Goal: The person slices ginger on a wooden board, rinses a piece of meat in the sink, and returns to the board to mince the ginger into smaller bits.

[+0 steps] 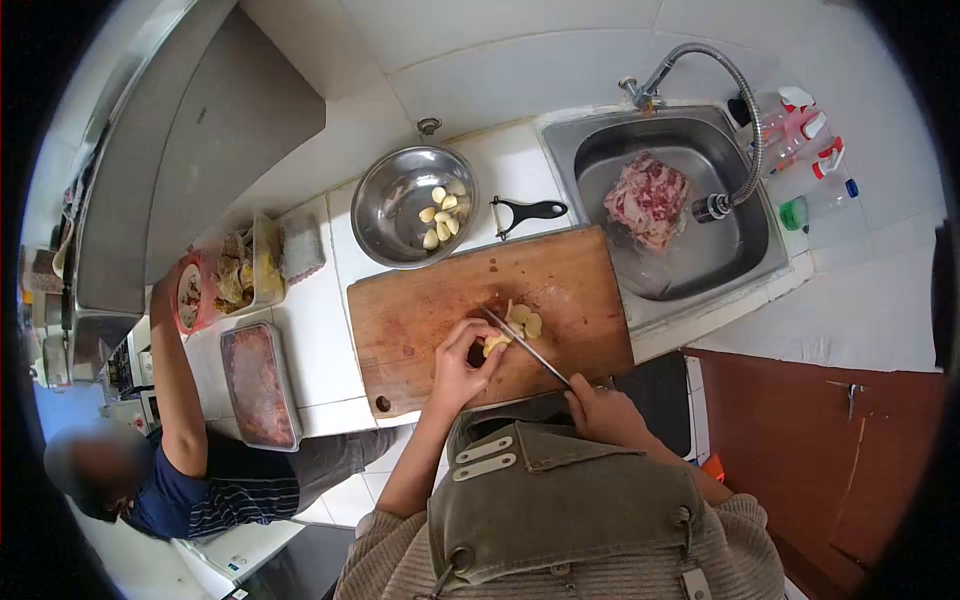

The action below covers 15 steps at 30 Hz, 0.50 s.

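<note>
on the board (pixel 580 300), pale food (pixel 494 345) pinched by left hand (pixel 463 362) is seemingly being sliced, knife (pixel 538 358) gripped by right hand (pixel 606 414), steadiness needed next.

cutting board (pixel 580 290): wood, matt, worn | far bowl (pixel 385 215): glossy metal | far-right sink (pixel 738 250): satin metal | knife blade (pixel 536 354): smooth metal | peeler handle (pixel 542 210): smooth plastic | near apron (pixel 590 500): matt cloth | sweater (pixel 742 545): rough ribbed knit

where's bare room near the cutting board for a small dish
White counter between the meat tray and cutting board; also both board ends. Crowded: the board's middle, with both hands, knife and pale slices, and beyond it, metal bowl and peeler.
</note>
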Tool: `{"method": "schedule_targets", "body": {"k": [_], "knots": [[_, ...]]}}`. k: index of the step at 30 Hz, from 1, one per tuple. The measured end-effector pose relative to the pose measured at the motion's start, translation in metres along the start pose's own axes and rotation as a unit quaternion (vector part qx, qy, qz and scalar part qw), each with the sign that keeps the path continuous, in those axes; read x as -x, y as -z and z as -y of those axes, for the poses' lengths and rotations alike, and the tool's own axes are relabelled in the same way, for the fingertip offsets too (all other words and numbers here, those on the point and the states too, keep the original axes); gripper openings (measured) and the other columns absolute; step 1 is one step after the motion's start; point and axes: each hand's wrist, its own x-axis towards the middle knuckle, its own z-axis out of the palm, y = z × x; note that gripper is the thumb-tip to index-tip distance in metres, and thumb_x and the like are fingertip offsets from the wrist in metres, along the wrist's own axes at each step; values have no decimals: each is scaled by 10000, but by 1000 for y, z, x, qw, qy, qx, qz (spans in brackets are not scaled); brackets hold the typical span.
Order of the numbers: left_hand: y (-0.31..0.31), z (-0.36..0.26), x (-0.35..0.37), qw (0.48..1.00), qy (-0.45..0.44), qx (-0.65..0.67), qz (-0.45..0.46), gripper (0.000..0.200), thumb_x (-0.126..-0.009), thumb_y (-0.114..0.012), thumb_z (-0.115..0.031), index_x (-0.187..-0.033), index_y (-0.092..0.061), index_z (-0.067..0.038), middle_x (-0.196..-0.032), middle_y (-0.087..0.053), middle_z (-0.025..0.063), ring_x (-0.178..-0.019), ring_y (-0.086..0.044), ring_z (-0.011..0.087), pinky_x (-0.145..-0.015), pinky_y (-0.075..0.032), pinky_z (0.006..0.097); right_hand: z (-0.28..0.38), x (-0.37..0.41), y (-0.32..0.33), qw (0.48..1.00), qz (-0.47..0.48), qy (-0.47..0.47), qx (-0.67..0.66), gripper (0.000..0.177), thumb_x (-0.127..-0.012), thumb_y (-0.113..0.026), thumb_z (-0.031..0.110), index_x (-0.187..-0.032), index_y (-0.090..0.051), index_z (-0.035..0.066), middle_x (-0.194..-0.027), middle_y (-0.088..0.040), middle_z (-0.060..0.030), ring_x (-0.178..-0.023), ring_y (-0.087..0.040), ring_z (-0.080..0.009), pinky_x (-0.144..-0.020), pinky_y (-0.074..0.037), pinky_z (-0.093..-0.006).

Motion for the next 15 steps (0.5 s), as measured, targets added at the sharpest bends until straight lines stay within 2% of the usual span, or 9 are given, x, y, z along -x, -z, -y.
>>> {"method": "schedule_targets", "body": {"k": [1,8,10,13,15], "knots": [[-1,1,0,1000,2,5,-3,173,-783,-758,-48,-925,-669,-5,-943,-653,109,-813,-655,226,-714,-528,298,1,0,2,999,37,-12,7,185,-1014,-424,256,-1051,-392,78,-722,-634,-235,-687,-650,-453,-584,-496,-554],[-1,0,2,1000,-6,-7,-4,184,-775,-762,-42,-920,-658,4,-906,-669,115,-807,-657,210,-718,-523,291,5,-10,-3,998,57,-19,6,178,-993,-445,228,-1076,-410,75,-726,-646,-243,-681,-655,-459,-576,-506,-555],[0,-2,2,1000,3,-15,-7,185,-774,-764,-48,-915,-658,8,-900,-668,115,-788,-657,207,-714,-521,287,0,-24,-20,998,-26,35,45,192,-960,-470,179,-1113,-426,71,-724,-646,-256,-679,-658,-466,-581,-522,-538],[-1,0,3,1000,17,-9,-9,190,-772,-767,-53,-915,-658,8,-900,-668,117,-780,-658,202,-712,-520,284,15,-41,-21,996,-56,58,24,227,-939,-473,153,-1144,-431,64,-770,-651,-272,-738,-667,-467,-636,-532,-536],[0,-3,3,1000,21,-14,-6,188,-772,-763,-50,-917,-658,8,-902,-668,117,-788,-660,202,-712,-522,285,19,-41,-19,998,-43,46,28,231,-938,-473,151,-1145,-430,60,-780,-651,-274,-750,-670,-462,-650,-534,-534]]}}
